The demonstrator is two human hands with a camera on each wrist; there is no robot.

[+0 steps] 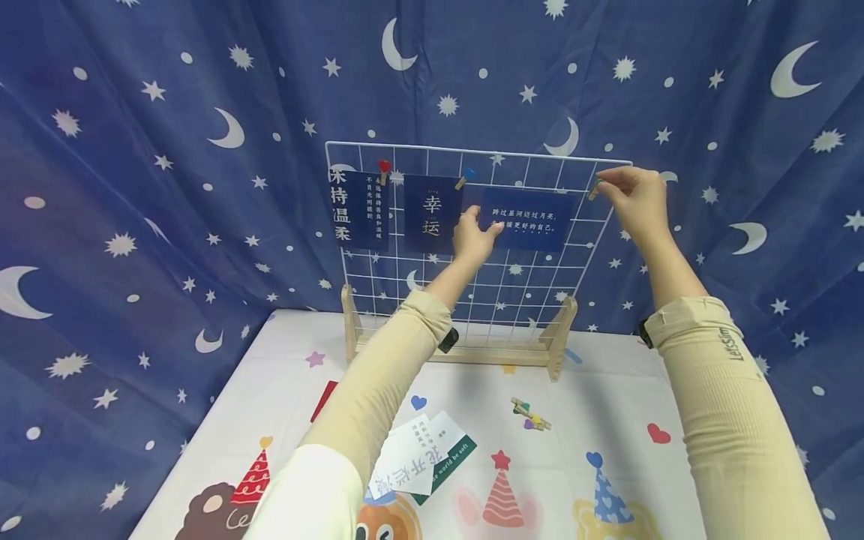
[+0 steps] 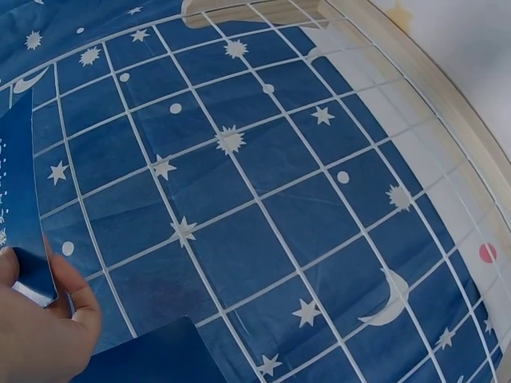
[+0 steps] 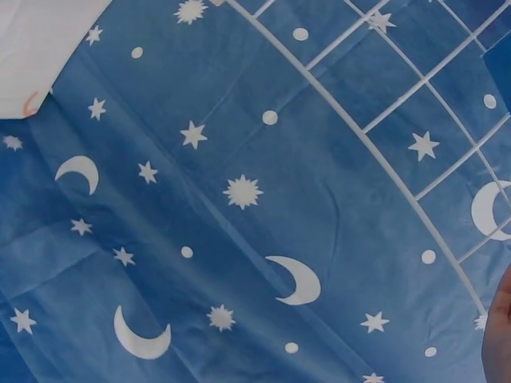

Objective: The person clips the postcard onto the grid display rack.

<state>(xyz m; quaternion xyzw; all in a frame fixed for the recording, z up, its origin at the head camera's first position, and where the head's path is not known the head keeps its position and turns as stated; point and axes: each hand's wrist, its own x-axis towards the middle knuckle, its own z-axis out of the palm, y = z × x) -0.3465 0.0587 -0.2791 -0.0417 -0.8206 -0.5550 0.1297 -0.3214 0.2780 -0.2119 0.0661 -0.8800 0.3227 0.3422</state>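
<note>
Against the white wire grid (image 1: 472, 300), my left hand (image 1: 475, 238) pinches the left edge of a dark blue card (image 1: 523, 199) with white writing. The left wrist view shows the thumb and fingers on the edge of this card (image 2: 17, 159). At the grid's upper right corner, my right hand (image 1: 637, 201) pinches a small wooden clothespin (image 1: 594, 190) with a greenish trim. Only a sliver of the right hand (image 3: 500, 335) enters the right wrist view. Left of the held card hang two more blue cards, a middle card (image 1: 421, 191) and a left card (image 1: 361, 214).
A red heart clothespin (image 1: 384, 171) and a blue heart clothespin (image 1: 464, 178) sit at the hung cards' tops. Wooden feet (image 1: 559, 341) support the grid. On the white tablecloth lie several paper cards (image 1: 403, 454), loose clothespins (image 1: 529, 414) and a red piece (image 1: 324, 400).
</note>
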